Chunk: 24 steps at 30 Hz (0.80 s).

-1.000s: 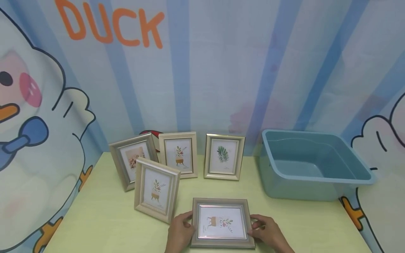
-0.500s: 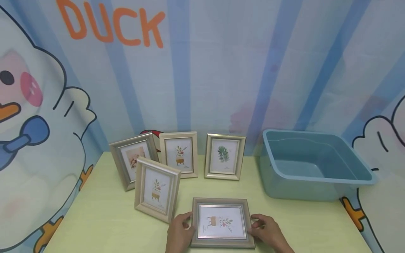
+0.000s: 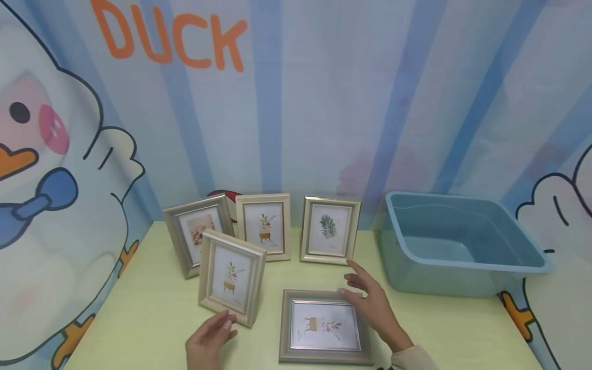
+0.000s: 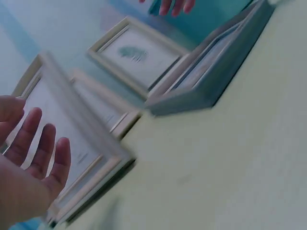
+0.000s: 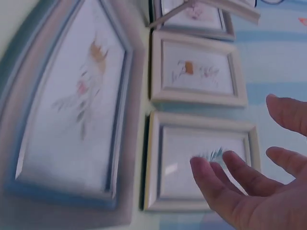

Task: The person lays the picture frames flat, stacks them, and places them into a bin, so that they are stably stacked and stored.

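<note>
A silver-grey picture frame (image 3: 326, 354) lies at the front of the table, its plant print turned sideways. Over its far right corner is my right hand (image 3: 375, 307), fingers spread and holding nothing, forefinger reaching the lower edge of the gold-rimmed leaf-print picture frame (image 3: 329, 231) in the head view. My left hand (image 3: 208, 339) is at the lower edge of a cream picture frame (image 3: 233, 277), which stands tilted at the left. In the left wrist view the left hand's fingers (image 4: 45, 148) are loosely bent in front of that frame, gripping nothing.
Behind the cream frame stand a grey picture frame (image 3: 178, 241) with a flower photo and another cream picture frame (image 3: 287, 226). A blue-green plastic tub (image 3: 439, 280) is at the back right. A duck-printed cloth (image 3: 319, 103) hangs behind the table.
Both hands have left the sides of the lying frame. The left moved left to the cream frame; the right moved up and away toward the leaf-print frame. The view shifted slightly.
</note>
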Each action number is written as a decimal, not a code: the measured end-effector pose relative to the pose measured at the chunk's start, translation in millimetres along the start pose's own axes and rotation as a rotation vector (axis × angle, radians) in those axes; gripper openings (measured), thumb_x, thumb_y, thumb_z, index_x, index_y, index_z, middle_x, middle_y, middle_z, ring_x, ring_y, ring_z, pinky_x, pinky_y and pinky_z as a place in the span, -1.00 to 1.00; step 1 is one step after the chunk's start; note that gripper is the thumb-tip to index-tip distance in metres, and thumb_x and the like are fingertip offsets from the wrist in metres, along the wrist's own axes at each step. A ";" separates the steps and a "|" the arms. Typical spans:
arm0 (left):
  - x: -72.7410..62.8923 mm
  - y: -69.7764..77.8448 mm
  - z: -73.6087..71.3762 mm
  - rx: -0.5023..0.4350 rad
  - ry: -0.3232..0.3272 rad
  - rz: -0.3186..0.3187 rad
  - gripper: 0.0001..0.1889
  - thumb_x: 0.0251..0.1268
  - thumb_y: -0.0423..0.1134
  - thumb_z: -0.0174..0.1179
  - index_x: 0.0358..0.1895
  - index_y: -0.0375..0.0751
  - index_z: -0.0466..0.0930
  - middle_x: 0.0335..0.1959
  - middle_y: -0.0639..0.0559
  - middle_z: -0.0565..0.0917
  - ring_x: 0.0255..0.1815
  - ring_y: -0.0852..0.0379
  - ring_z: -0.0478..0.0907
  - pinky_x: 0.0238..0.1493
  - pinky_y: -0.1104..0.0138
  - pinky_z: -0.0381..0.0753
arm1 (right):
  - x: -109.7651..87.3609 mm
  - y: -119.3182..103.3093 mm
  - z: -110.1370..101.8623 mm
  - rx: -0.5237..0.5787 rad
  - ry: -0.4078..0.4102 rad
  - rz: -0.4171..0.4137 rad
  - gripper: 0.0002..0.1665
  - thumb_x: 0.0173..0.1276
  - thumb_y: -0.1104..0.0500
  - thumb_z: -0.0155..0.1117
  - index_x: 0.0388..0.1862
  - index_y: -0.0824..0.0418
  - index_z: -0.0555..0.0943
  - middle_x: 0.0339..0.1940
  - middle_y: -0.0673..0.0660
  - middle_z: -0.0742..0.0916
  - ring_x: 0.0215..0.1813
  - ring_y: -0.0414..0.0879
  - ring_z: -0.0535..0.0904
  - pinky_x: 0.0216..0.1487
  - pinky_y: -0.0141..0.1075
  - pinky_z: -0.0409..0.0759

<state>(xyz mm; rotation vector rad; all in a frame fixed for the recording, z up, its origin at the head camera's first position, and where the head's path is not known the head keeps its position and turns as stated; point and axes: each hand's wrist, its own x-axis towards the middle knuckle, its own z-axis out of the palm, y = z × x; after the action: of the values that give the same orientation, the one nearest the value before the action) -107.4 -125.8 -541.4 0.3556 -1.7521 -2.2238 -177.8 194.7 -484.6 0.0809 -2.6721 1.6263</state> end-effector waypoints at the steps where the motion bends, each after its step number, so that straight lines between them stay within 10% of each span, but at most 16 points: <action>1: 6.0 2.2 -5.9 0.010 0.054 -0.001 -0.75 0.26 -0.57 0.21 0.00 -0.47 0.64 -0.30 0.28 0.78 -0.21 0.34 0.73 -0.20 0.38 0.78 | 2.9 -5.7 5.7 0.001 -0.001 -0.022 -0.20 0.33 0.13 0.39 0.52 0.09 0.33 0.30 0.30 0.61 0.34 0.28 0.51 0.21 0.09 0.65; 6: 35.8 7.6 -33.4 0.206 0.166 -0.008 -0.63 0.31 -0.50 0.23 0.18 -0.44 0.56 -0.04 0.27 0.73 -0.03 0.50 0.58 -0.07 0.58 0.67 | 15.9 -30.7 34.5 0.002 -0.045 -0.165 -0.25 0.36 0.15 0.36 0.50 0.11 0.35 0.42 0.28 0.53 0.44 0.30 0.40 0.25 0.21 0.57; 11: 61.2 6.4 -51.5 0.496 0.045 -0.035 -0.45 0.37 -0.38 0.22 0.41 -0.27 0.38 0.46 -0.15 0.39 0.37 0.05 0.43 0.20 0.51 0.56 | 27.4 -50.3 60.5 0.011 -0.142 -0.275 -0.14 0.37 0.15 0.35 0.58 0.08 0.21 0.54 0.26 0.38 0.48 0.30 0.34 0.24 0.30 0.54; 16: 79.8 5.1 -57.5 0.535 -0.072 -0.075 -0.30 0.37 -0.38 0.20 0.53 -0.26 0.16 0.59 -0.30 0.10 0.54 -0.38 0.14 0.40 -0.13 0.42 | 34.7 -62.7 83.8 -0.005 -0.256 -0.339 -0.05 0.39 0.15 0.32 0.64 0.00 0.07 0.63 0.20 0.22 0.57 0.28 0.19 0.27 0.32 0.50; 24: 92.3 2.6 -55.7 0.555 -0.108 -0.052 -0.25 0.30 -0.45 0.24 0.54 -0.27 0.15 0.56 -0.34 0.15 0.50 -0.42 0.18 0.41 -0.16 0.39 | 44.8 -85.9 111.2 0.022 -0.364 -0.441 -0.09 0.42 0.24 0.27 0.63 0.10 0.06 0.56 0.29 0.31 0.46 0.27 0.37 0.25 0.15 0.59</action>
<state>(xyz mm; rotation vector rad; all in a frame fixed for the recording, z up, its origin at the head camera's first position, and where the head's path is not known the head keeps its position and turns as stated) -172.5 -210.9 -553.1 0.4027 -2.4303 -1.7774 -216.4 54.9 -457.8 0.9757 -2.5993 1.6125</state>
